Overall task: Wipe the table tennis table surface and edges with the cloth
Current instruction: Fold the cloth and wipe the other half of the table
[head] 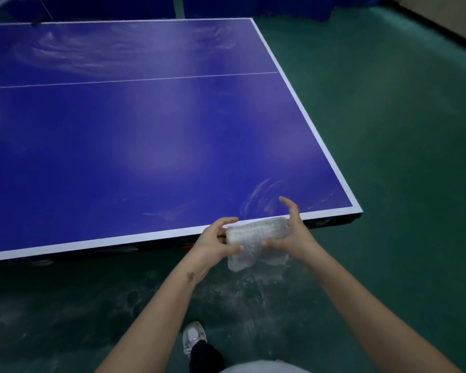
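I'm holding the cloth [256, 238] just off the table [145, 130] near its corner edge, left hand [215, 239] pinching one end, right hand [291, 232] thumb under, fingers spread loose above. It's looking soft, light, floppy; I'm judging bunched ends the best grip.

A green floor [401, 130] fills the right side and bottom of the frame, scuffed with pale smears at bottom centre. Blue barrier boards [226, 6] line the top edge; a beige wall [447, 14] shows upper right. The light is dim.
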